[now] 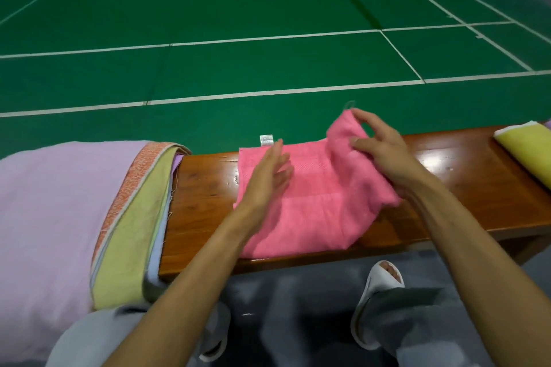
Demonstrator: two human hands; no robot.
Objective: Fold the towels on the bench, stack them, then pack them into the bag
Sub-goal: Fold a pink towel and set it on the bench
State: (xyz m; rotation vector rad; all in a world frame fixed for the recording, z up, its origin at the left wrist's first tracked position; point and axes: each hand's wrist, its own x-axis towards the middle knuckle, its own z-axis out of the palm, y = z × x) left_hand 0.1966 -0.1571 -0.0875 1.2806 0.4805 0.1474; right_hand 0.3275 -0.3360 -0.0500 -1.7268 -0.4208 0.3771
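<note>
A pink towel lies across the middle of the wooden bench, with a small white label at its far left corner. My left hand rests flat on the towel's left half, fingers straight. My right hand pinches the towel's right edge and holds that corner lifted above the bench. A pile of unfolded towels, lilac on top with yellow-green and orange ones beneath, covers the bench's left end. A folded yellow towel sits at the right end. No bag is in view.
Beyond the bench stretches a green sports court floor with white lines. Below the bench's near edge are my legs in grey trousers and a white slipper on grey floor.
</note>
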